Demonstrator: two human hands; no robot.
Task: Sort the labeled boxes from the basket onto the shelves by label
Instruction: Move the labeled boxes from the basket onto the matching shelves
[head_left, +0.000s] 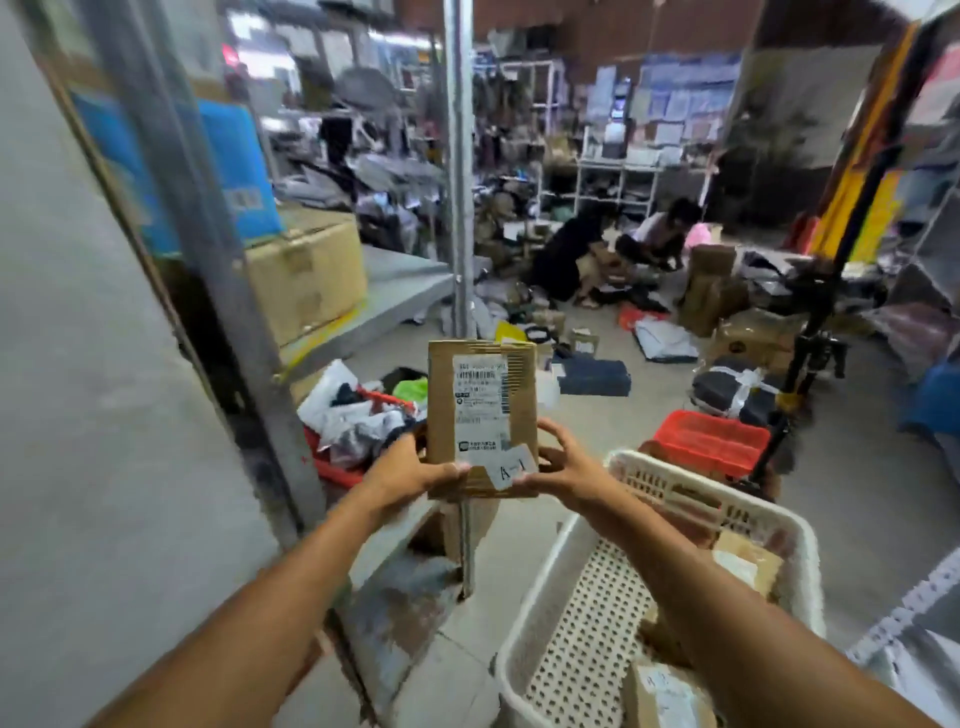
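Both hands grip one box: left hand (410, 470) and right hand (563, 475) pinch the lower edge of the cardboard box (480, 415), held upright above the floor, its "A-1" sticker (511, 470) facing up.

Label-reading step, it seems; next, carry it to the matching shelf (395, 286). The white basket (675, 488), at right, holds more boxes; a steel post (460, 171) stands ahead.
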